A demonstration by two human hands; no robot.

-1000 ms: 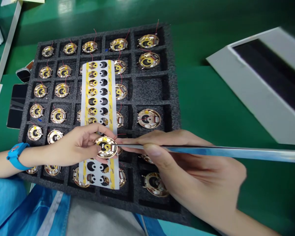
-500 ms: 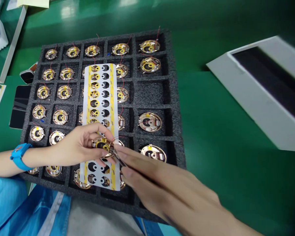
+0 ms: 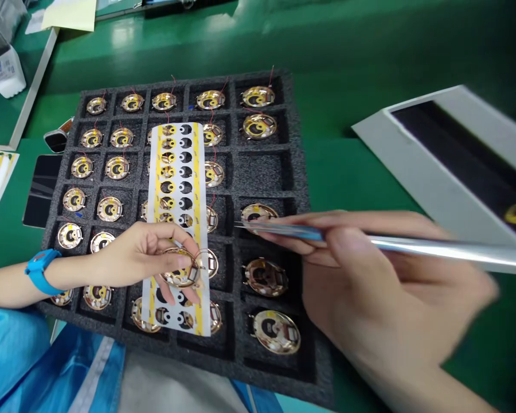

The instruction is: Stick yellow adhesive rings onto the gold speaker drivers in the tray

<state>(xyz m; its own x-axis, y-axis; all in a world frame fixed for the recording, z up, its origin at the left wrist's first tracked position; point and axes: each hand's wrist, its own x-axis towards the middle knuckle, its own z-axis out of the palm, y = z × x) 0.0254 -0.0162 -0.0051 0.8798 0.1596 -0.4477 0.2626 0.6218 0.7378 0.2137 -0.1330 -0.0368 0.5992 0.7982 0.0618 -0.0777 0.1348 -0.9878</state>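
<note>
Far left, a phone (image 3: 40, 189) lies beside the tray (image 3: 298, 155), a dark foam grid with gold cases seated in many of its pockets. Next to the right, the left hand (image 3: 144, 255), with a blue band (image 3: 43, 271) at its wrist, pinches one case (image 3: 177, 274) between thumb and fingers, above the lower part of the sheet (image 3: 176, 189). A hold by the rim is the sound one for such a part: firm enough to stop it turning, with the fingers clear of the parts inside, as the thumb here reaches in over the near side. The sheet, white and yellow with rows of cut shapes, lies across two columns of pockets; since it bridges gaps, it probably gives under pressure, so the case is better steadied in the fingers than pressed down upon it. A thin wire (image 3: 204, 252) loops at the right edge of the case; being fine, it would likely catch easily, and is best kept out of the path of the tips. Farther right, the tweezers (image 3: 413, 246) point leftward over a pocket, their tips well apart from the held case; whether they grip anything is too small to tell. The right hand (image 3: 387, 287) grips the tweezers between thumb and fingers; a low, shallow approach should spare the wire and the neighbouring cases. At far right stands an angled box (image 3: 417, 183), well apart from the held case.
</note>
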